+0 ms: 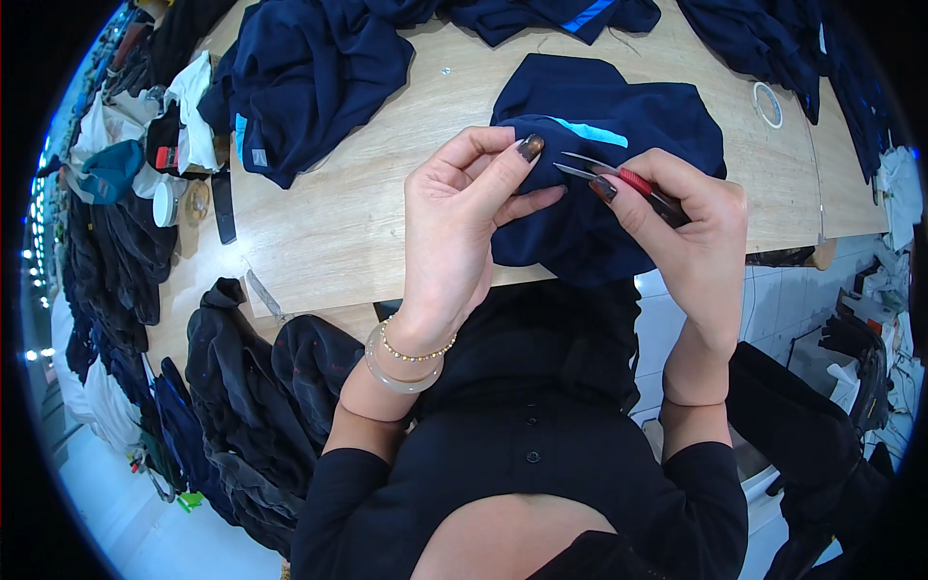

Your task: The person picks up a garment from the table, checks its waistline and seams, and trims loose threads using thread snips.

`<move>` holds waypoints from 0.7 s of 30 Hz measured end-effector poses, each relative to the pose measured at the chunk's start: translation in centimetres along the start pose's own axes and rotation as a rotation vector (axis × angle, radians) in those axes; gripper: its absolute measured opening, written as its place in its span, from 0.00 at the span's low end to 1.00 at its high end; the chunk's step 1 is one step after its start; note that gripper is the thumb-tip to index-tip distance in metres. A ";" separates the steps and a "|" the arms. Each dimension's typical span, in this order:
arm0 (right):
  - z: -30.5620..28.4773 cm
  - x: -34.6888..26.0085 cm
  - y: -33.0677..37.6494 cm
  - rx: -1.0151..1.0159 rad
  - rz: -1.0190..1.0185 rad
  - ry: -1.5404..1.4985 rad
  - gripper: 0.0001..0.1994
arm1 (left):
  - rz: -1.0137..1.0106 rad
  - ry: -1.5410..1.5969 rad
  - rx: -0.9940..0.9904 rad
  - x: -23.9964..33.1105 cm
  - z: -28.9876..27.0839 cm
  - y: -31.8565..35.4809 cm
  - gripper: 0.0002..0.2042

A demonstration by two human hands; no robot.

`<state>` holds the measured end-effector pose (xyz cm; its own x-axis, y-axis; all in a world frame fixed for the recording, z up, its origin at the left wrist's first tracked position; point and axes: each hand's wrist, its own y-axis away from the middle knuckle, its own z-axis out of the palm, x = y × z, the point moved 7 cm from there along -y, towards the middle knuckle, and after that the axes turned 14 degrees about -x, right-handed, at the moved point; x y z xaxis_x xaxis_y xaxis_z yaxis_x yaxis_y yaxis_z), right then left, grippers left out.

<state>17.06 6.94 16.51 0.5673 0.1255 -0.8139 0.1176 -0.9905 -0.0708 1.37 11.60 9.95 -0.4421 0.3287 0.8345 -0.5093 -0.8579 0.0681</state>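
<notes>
A folded navy garment (619, 184) with a light blue stripe lies at the near edge of the wooden surface (338, 222), partly hanging over that edge toward the person, and both hands work just above it. The left hand (464, 222) is raised over the garment's left side, its thumb and forefinger pressed together at the tips, apparently pinching something too fine to make out; the other fingers curl loosely beneath, one stretching toward the right hand. The right hand (691, 222) sits over the garment's right side, its fingers closed around a pair of small thread snips (619, 176) with a red grip, whose two slim metal blades are slightly parted and point left, their tips just beside the left fingertips. On the left wrist, below the garment, are a pale bangle (398, 372) and a thin beaded bracelet (416, 350). To the left of the garment, farther back on the surface, lies a crumpled heap of dark blue clothing (309, 77), and more navy pieces (551, 14) lie behind it along the far edge. To the right of the garment, near the back, rests a small white ring of tape (768, 103). Off the surface's left end, well apart from the garment, dark clothes (242, 387) are piled.
</notes>
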 end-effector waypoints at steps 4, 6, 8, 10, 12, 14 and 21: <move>0.4 0.8 -0.1 -0.008 0.039 -0.163 0.03 | 0.013 -0.005 -0.005 0.1 0.0 0.0 0.07; 0.8 1.1 -0.2 -0.010 0.029 -0.197 0.03 | 0.015 -0.002 -0.004 0.1 0.0 -0.1 0.07; 1.2 1.5 -0.3 -0.012 0.018 -0.234 0.03 | 0.015 0.068 -0.001 0.0 -0.1 -0.1 0.05; 1.4 1.7 -0.5 -0.015 -0.024 -0.310 0.04 | 0.021 0.075 0.006 0.3 -0.1 -0.1 0.05; 1.5 1.6 -0.5 -0.013 0.007 -0.376 0.04 | 0.028 0.080 0.014 0.5 -0.1 -0.1 0.05; 1.7 1.8 -0.5 -0.012 0.036 -0.442 0.05 | 0.027 0.075 0.002 0.6 0.0 -0.2 0.06; -0.2 1.3 0.0 0.107 -0.119 -0.738 0.05 | -0.011 0.046 0.047 -0.6 -0.5 0.0 0.07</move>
<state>17.99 7.13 15.59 -0.1422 0.1992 -0.9696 0.0423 -0.9774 -0.2070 1.29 11.63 9.16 -0.4709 0.3548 0.8077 -0.4790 -0.8717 0.1036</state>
